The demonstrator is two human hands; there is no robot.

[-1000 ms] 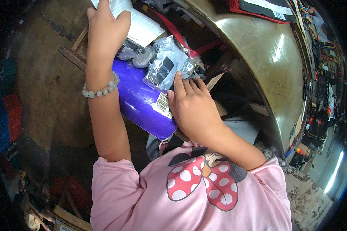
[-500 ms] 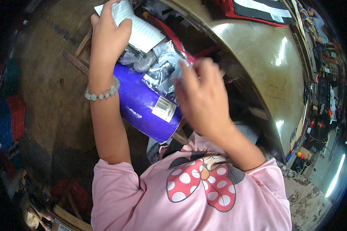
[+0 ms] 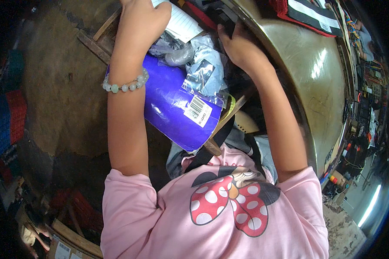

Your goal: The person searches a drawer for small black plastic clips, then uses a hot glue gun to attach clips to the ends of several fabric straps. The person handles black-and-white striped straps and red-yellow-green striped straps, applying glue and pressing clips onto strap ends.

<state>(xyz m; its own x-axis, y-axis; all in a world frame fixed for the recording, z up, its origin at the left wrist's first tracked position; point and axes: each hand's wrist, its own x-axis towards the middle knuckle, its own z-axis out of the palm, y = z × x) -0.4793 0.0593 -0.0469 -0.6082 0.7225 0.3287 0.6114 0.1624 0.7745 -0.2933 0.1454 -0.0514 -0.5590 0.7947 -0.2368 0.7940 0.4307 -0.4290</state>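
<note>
1. Head view: my left hand [image 3: 140,26] at 12 o'clock grips the white lined paper pad [image 3: 183,23].
2. The glossy purple cardboard sheet [image 3: 173,108] with clear plastic bags [image 3: 203,69] sits at centre.
3. My right hand [image 3: 237,45] at 1 o'clock reaches among dark items; I cannot tell its grip.

Purple roll [image 3: 173,103] with white barcode label [image 3: 198,111]; pale green bead bracelet [image 3: 124,84]; pink shirt [image 3: 212,216], red white-dotted bow print [image 3: 229,205]; clear plastic bag [image 3: 205,71]; shiny brass-coloured bench [image 3: 315,73].
</note>
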